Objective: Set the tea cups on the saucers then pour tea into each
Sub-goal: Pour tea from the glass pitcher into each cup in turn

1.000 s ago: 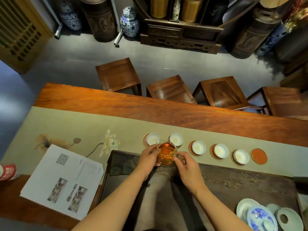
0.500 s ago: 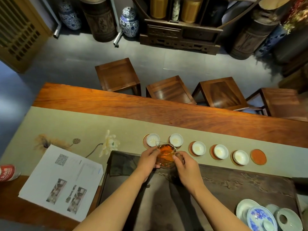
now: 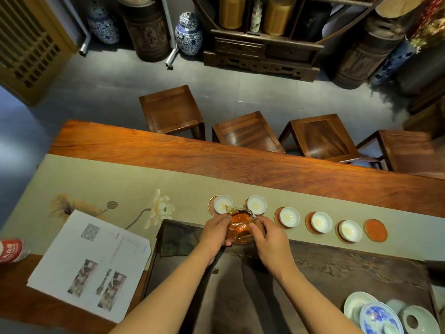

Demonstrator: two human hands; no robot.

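Observation:
Several small white tea cups stand on round orange saucers in a row along the green runner, from the leftmost cup (image 3: 223, 203) to the rightmost cup (image 3: 350, 230). One orange saucer (image 3: 376, 230) at the right end has no cup on it. A glass pitcher (image 3: 239, 228) of amber tea is tilted, its spout over the leftmost cup. My left hand (image 3: 216, 231) holds its left side and my right hand (image 3: 269, 239) holds its right side and handle.
A dark carved tea tray (image 3: 349, 268) lies under my arms. Celadon and blue-white dishes (image 3: 375, 314) sit at its right corner. Printed sheets (image 3: 91, 261) lie at the left, a red can (image 3: 10, 250) at the far left. Wooden stools (image 3: 248, 133) stand beyond the table.
The pitcher has tipped further toward the leftmost cup, its spout now over that cup's rim. Both hands have stayed on it.

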